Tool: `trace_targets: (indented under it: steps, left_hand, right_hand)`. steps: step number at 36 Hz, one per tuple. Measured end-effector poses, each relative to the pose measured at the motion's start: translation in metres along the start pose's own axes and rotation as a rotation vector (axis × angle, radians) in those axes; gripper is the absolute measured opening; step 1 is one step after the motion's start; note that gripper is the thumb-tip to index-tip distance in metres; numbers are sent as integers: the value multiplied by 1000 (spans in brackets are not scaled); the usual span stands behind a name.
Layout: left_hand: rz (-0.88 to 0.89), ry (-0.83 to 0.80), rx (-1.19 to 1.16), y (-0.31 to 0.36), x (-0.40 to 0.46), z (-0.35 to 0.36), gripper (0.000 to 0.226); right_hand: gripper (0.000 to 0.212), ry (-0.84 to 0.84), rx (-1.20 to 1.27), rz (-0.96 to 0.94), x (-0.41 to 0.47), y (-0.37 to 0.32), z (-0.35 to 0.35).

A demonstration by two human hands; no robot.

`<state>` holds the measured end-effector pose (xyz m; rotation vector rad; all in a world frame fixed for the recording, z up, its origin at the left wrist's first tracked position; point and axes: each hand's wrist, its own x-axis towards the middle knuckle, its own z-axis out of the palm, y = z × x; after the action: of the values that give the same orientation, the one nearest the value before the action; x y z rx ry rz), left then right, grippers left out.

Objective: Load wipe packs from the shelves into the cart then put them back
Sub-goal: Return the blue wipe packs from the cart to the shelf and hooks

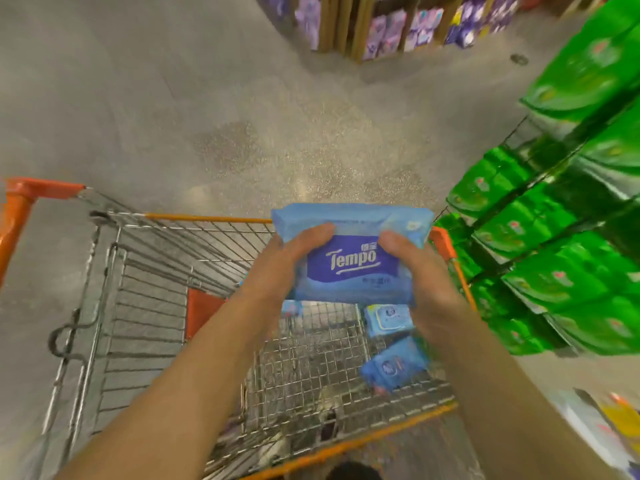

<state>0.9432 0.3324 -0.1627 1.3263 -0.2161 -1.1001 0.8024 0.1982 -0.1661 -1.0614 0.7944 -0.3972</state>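
A blue Tempo wipe pack (351, 268) is held over the wire cart (152, 289), above its far right corner. My left hand (277, 268) grips the pack's left side, thumb on top. My right hand (420, 271) grips its right side the same way. Two smaller blue wipe packs lie on the cart floor below: one (388, 320) near the far right and one (394, 367) closer to me. A sliver of another pack shows behind my left wrist.
Shelves of green packs (554, 237) rise close on the right of the cart. A display of purple packs (398, 29) stands across the grey floor at the back. The cart has orange corners and an orange handle bar (346, 448) near me.
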Motion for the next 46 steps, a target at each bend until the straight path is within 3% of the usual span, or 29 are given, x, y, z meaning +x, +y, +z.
trace_targets:
  steps: [3,5,8,13,23,25,29,37,44,46]
  left_hand:
    - [44,-116,8,16,-19,17,32]
    - [61,-200,31,24,-32,31,26]
    - [79,-285,72,31,-48,53,31]
    - [104,-404,70,35,-74,103,27]
    - [129,-640,171,32,-137,220,50]
    - [130,-695,179,26,-154,247,43]
    - [116,-799,180,7,-188,302,31]
    - [103,-908,249,-52,-243,406,47]
    - [39,-1013,226,-90,-303,480,53]
    - [32,-1052,228,-100,-317,497,52]
  right_hand:
    - [90,37,86,-53,-28,-15,0]
    - [82,46,124,-92,-49,-25,-4]
    - [56,93,129,-137,-83,-40,-16]
    - [89,268,101,-211,-134,-62,-40]
    - [80,505,69,-358,-247,-94,-125]
    - [73,529,91,-387,-274,-98,-144]
    - [82,608,128,-444,-323,-100,-185]
    - [75,715,130,-524,-430,-97,-273]
    - [85,821,148,-544,-501,-87,-341]
    - [77,827,157,-563,-520,-85,-355]
